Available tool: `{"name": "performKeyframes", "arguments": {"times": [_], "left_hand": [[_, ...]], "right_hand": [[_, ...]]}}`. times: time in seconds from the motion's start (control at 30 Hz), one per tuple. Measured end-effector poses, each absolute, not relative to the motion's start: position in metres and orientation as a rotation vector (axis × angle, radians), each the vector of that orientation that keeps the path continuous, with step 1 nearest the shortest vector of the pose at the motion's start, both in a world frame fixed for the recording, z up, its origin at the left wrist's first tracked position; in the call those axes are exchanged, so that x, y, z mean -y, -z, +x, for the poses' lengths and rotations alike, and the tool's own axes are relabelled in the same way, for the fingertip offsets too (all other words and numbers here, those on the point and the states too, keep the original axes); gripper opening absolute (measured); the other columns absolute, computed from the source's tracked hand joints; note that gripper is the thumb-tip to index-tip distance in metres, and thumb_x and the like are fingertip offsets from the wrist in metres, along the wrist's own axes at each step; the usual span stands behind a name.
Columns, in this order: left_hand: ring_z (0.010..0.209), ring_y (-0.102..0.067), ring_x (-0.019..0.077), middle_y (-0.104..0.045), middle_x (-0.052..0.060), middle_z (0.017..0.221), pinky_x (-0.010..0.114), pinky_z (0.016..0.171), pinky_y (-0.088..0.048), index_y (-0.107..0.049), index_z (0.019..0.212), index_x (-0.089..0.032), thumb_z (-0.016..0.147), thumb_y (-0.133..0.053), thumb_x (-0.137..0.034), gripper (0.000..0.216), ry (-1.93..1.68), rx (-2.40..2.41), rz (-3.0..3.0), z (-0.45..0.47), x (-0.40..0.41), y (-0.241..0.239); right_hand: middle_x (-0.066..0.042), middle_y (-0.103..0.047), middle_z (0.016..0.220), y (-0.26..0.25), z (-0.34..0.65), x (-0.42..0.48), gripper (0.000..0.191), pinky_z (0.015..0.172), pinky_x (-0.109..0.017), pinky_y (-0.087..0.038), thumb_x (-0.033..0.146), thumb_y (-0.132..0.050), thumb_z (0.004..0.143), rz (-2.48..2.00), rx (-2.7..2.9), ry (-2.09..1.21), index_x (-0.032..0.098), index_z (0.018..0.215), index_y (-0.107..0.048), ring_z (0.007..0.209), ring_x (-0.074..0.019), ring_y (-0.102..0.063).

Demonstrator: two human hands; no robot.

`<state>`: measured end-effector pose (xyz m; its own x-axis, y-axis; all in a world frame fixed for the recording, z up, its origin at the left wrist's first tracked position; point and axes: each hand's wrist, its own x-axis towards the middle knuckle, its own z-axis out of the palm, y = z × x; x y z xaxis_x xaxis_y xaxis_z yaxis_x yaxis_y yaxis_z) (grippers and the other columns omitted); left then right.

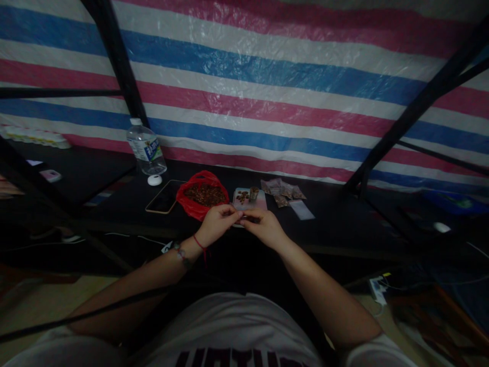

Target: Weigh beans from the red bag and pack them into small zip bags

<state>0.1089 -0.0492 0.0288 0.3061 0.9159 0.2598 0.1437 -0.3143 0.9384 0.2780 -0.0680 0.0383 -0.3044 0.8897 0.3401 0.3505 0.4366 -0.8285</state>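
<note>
My left hand [219,223] and my right hand [264,228] meet at the fingertips, closed in a pinch at the front edge of a small pale tray [259,200]. Whatever lies between the fingers is too small and dark to make out. On the tray are several brown pieces [242,194] and a small cup-like container [254,193]. Left of it sits an open red plastic bag [184,201] filled with small brown pieces [204,194]. To the right lie several small clear packets [281,189] with brown contents, and a flat whitish packet [301,209].
A phone [162,197], a white rounded case [155,180] and a large clear bottle [147,150] stand left on the black table [336,224]. Dark metal posts [122,66] rise on both sides before a striped plastic sheet [248,102]. A power strip [377,290] hangs low right.
</note>
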Motion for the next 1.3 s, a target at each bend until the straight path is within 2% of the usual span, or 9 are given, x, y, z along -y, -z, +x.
{"name": "performKeyframes", "arguments": {"times": [0.73, 1.1, 1.3], "left_hand": [[0.061, -0.061, 0.014, -0.068, 0.003, 0.068, 0.022, 0.052, -0.044, -0.064, 0.07, -0.014, 0.076, -0.06, -0.038, 0.025, -1.047, -1.006, 1.646, 0.1089, 0.0495, -0.0268], [0.063, -0.062, 0.0142, -0.067, 0.003, 0.068, 0.022, 0.053, -0.044, -0.065, 0.075, -0.014, 0.079, -0.058, -0.04, 0.027, -1.014, -0.923, 1.686, 0.1087, 0.049, -0.0247], [0.063, -0.063, 0.0133, -0.067, 0.002, 0.07, 0.022, 0.058, -0.048, -0.065, 0.082, -0.014, 0.082, -0.056, -0.037, 0.024, -1.001, -0.898, 1.746, 0.1091, 0.0501, -0.0245]], "right_hand": [[-0.003, -0.073, 0.094, -0.0353, 0.2791, 0.0668, 0.02, 0.081, -0.032, -0.05, 0.022, -0.06, 0.08, -1.102, 1.904, -0.652, 0.025, 0.095, -0.073, 0.088, -0.0182, -0.066], [-0.003, -0.073, 0.091, -0.0382, 0.2801, 0.0677, 0.017, 0.077, -0.031, -0.051, 0.027, -0.062, 0.08, -1.124, 1.871, -0.743, 0.024, 0.092, -0.074, 0.082, -0.0186, -0.067], [-0.004, -0.074, 0.09, -0.041, 0.2839, 0.0678, 0.024, 0.076, -0.031, -0.051, 0.034, -0.06, 0.081, -1.108, 1.797, -0.93, 0.02, 0.095, -0.073, 0.082, -0.0189, -0.068]]}}
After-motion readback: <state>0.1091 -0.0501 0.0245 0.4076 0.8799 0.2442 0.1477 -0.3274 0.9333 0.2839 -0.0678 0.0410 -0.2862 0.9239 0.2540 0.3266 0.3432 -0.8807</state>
